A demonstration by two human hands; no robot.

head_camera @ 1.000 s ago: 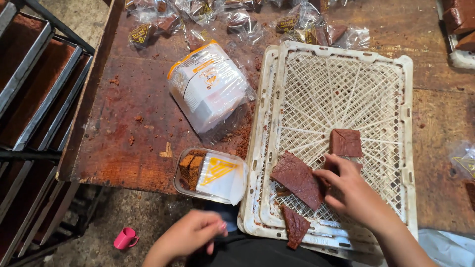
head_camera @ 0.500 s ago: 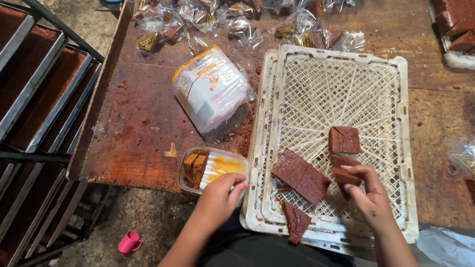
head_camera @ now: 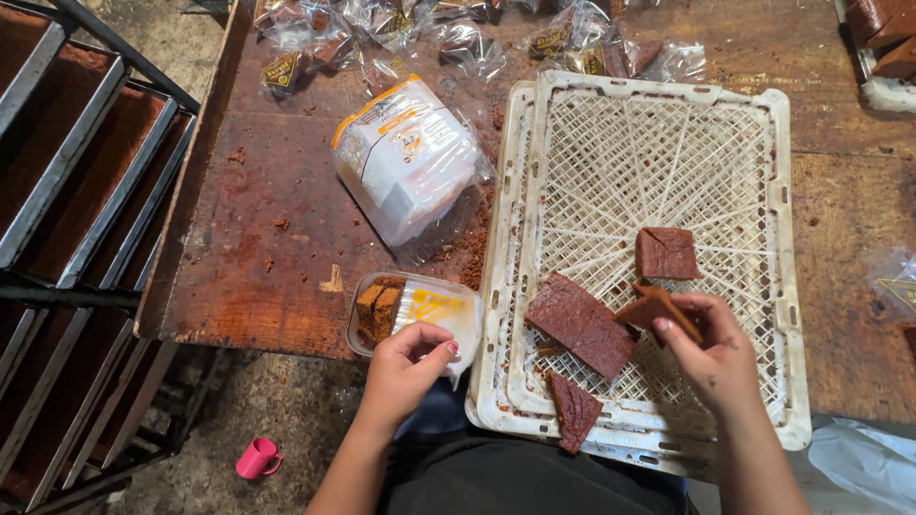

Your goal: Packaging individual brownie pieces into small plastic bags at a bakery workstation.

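The table [head_camera: 277, 248] is worn wood, stained reddish-brown, rough and dusted with crumbs, and the crate [head_camera: 658, 124] on it is off-white plastic lattice, matt and pretty grimy. The small tray [head_camera: 415, 310] by the left hand [head_camera: 405, 367] is clear glossy plastic, same shiny look as the wrapped stack [head_camera: 405, 162] and the crinkly wrappers [head_camera: 458, 38]. The brown slabs [head_camera: 577, 324] look dense, matt and grainy, and the rack [head_camera: 67, 191] is dull grey metal.

Person's body seen from above. Left hand [head_camera: 405, 367] and right hand [head_camera: 711, 348]: bare, without gloves, rings or wristbands; forearms uncovered, no sleeves in view. Fingernails of the right hand's fingers [head_camera: 660, 325] painted pink. Dark garment [head_camera: 515, 482] covers the lap between the forearms, at the frame's lower edge.
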